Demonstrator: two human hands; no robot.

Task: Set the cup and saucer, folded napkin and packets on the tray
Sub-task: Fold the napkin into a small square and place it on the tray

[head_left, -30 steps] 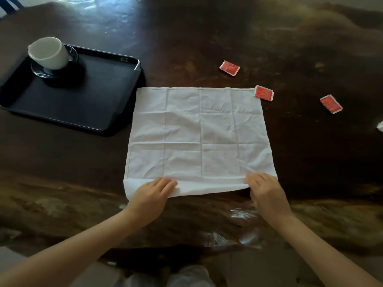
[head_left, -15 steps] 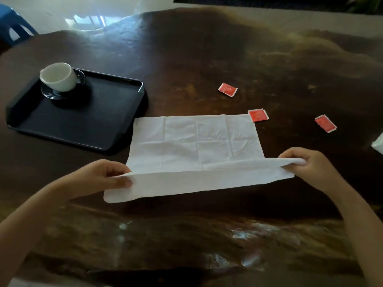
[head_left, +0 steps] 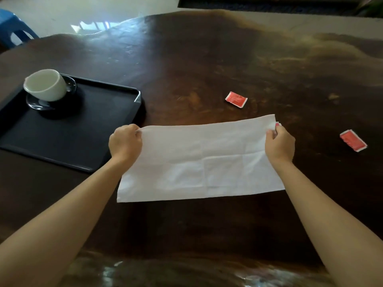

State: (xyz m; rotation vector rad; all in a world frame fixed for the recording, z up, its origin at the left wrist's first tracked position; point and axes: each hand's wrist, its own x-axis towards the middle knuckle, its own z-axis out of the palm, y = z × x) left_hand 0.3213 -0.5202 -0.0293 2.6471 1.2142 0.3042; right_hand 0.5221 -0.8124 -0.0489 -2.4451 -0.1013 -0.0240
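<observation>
A white cloth napkin [head_left: 199, 160] lies folded in half on the dark wooden table. My left hand [head_left: 125, 141] pinches its far left corner and my right hand [head_left: 280, 142] pinches its far right corner. A white cup [head_left: 46, 84] stands on a dark glass saucer [head_left: 37, 103] in the far left corner of the black tray [head_left: 83, 131]. One red packet [head_left: 236, 99] lies beyond the napkin, another [head_left: 353, 140] to the right. A third packet [head_left: 278, 124] peeks out just past my right hand, mostly hidden by the napkin.
A blue plastic stool [head_left: 12, 30] stands past the table's far left edge. The tray sits just left of the napkin, its near right corner close to my left forearm. The table's glossy near edge [head_left: 186, 272] runs below my arms.
Both hands lifted the napkin's near edge and carried it away from me onto the far edge, so the napkin is now folded in half. The view tilted upward.
</observation>
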